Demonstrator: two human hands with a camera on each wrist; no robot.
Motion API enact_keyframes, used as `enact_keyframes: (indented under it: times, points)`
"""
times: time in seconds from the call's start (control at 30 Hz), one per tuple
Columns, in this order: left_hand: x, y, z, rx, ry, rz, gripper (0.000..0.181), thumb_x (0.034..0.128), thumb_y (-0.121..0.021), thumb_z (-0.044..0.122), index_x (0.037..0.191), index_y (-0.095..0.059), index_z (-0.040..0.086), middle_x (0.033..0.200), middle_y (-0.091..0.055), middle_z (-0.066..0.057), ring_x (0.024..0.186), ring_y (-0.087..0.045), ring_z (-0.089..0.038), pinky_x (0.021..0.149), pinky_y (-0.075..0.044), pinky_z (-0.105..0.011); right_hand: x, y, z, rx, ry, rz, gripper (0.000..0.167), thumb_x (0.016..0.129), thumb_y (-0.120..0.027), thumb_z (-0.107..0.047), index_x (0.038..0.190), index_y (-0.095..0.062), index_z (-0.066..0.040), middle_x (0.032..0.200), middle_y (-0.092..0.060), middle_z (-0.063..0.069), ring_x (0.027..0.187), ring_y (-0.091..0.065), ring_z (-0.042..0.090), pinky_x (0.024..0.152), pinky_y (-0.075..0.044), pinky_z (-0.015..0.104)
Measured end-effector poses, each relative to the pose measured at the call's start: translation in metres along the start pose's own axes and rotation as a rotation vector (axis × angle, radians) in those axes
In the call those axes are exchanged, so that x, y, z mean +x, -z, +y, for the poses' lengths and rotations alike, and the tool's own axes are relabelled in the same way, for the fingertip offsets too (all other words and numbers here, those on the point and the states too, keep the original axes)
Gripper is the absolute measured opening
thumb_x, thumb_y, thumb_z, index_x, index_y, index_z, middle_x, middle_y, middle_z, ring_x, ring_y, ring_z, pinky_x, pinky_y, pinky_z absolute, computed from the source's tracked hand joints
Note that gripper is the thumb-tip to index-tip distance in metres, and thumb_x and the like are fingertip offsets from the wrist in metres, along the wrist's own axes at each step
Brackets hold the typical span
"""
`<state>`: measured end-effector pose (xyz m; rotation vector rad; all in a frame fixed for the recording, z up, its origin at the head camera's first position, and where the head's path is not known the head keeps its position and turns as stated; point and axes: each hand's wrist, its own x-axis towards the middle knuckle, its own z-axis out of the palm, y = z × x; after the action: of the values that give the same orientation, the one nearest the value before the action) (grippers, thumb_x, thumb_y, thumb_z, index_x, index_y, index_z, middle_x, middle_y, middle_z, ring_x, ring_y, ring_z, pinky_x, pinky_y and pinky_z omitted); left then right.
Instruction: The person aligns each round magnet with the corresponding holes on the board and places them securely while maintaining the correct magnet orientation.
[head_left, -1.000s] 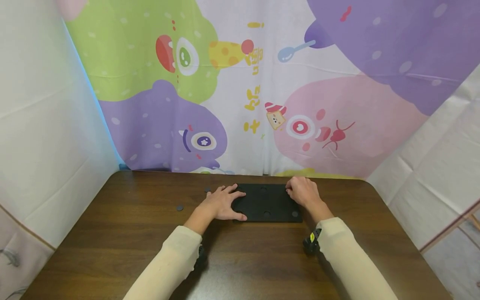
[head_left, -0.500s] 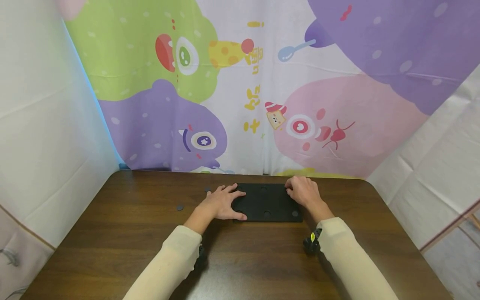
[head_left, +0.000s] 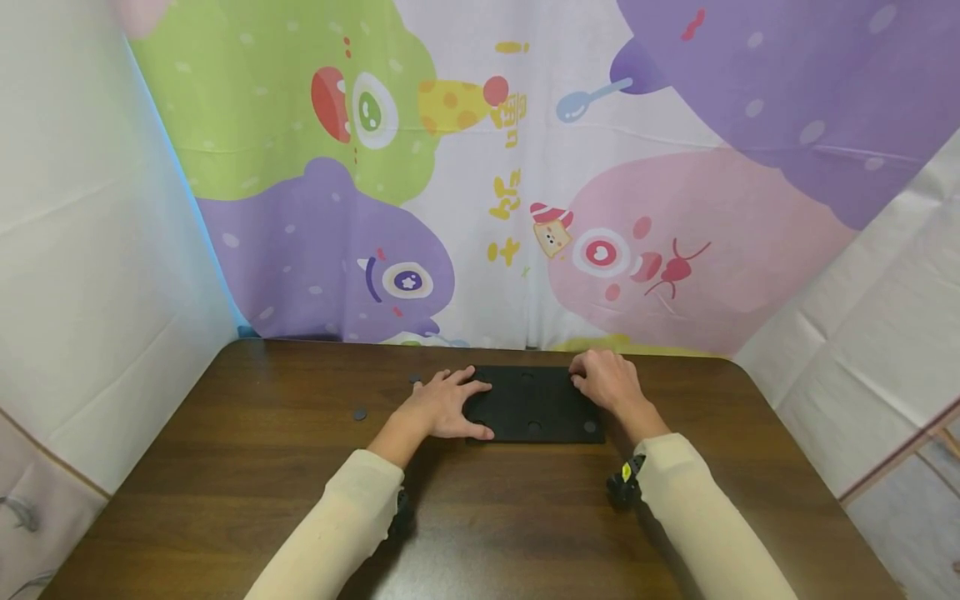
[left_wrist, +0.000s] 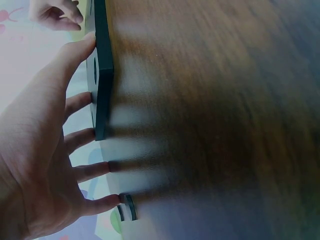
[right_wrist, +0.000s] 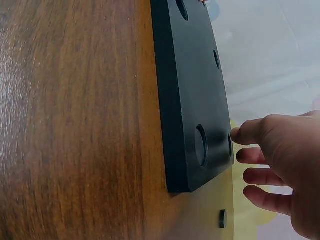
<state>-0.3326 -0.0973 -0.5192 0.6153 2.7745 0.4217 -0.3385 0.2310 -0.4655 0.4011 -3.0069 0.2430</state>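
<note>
A flat black board (head_left: 536, 407) with round recesses lies near the back of the table. My left hand (head_left: 442, 408) rests spread over its left end, with the thumb on the front edge; in the left wrist view the left hand (left_wrist: 45, 150) has its little finger beside two small dark discs (left_wrist: 131, 206). My right hand (head_left: 607, 382) is at the far right corner, fingers loosely bent. The right wrist view shows the right hand (right_wrist: 280, 160) with one fingertip at the corner recess; nothing shows between its fingers. A grey disc (head_left: 589, 427) sits in the near right recess.
On the brown wooden table (head_left: 495, 525), one loose disc (head_left: 360, 414) lies left of the board and another disc (head_left: 415, 380) lies by the left hand. A further disc (right_wrist: 223, 219) lies past the board's right end. A printed cartoon curtain (head_left: 480, 308) hangs behind.
</note>
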Motion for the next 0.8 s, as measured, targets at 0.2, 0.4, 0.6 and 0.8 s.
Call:
enact_keyframes:
  times: [0.2, 0.4, 0.6, 0.8]
  points:
    - [-0.009, 0.007, 0.008, -0.001, 0.005, 0.008, 0.097, 0.0880, -0.077, 0.082, 0.171, -0.046, 0.043, 0.191, -0.023, -0.004, 0.173, -0.026, -0.053, 0.126, -0.023, -0.093, 0.000, 0.002, -0.001, 0.008, -0.006, 0.001, 0.022, 0.104, -0.080, -0.022, 0.122, -0.086, -0.013, 0.128, -0.085, 0.012, 0.115, -0.080, 0.040, 0.091, -0.066, 0.062]
    - [-0.019, 0.017, 0.018, 0.015, 0.003, 0.012, 0.096, 0.0887, -0.078, 0.080, 0.171, -0.048, 0.041, 0.190, -0.027, -0.006, 0.172, -0.031, -0.052, 0.124, -0.028, -0.093, -0.001, 0.002, 0.000, 0.014, -0.016, 0.006, 0.027, 0.103, -0.081, -0.022, 0.128, -0.085, -0.013, 0.132, -0.084, 0.013, 0.118, -0.080, 0.041, 0.092, -0.065, 0.063]
    - [-0.008, 0.007, 0.008, 0.026, 0.002, 0.008, 0.101, 0.0861, -0.072, 0.090, 0.172, -0.045, 0.045, 0.191, -0.025, -0.004, 0.173, -0.029, -0.051, 0.125, -0.027, -0.092, -0.001, 0.001, 0.004, 0.013, -0.016, 0.008, 0.030, 0.104, -0.081, -0.024, 0.131, -0.084, -0.013, 0.134, -0.083, 0.013, 0.119, -0.080, 0.041, 0.093, -0.066, 0.062]
    - [-0.011, 0.010, 0.011, 0.031, 0.011, 0.000, 0.098, 0.0880, -0.074, 0.086, 0.172, -0.046, 0.043, 0.191, -0.025, -0.004, 0.173, -0.028, -0.052, 0.125, -0.027, -0.092, -0.004, 0.003, 0.006, 0.010, -0.014, 0.017, 0.029, 0.103, -0.082, -0.025, 0.129, -0.084, -0.013, 0.130, -0.084, 0.013, 0.116, -0.080, 0.040, 0.089, -0.066, 0.060]
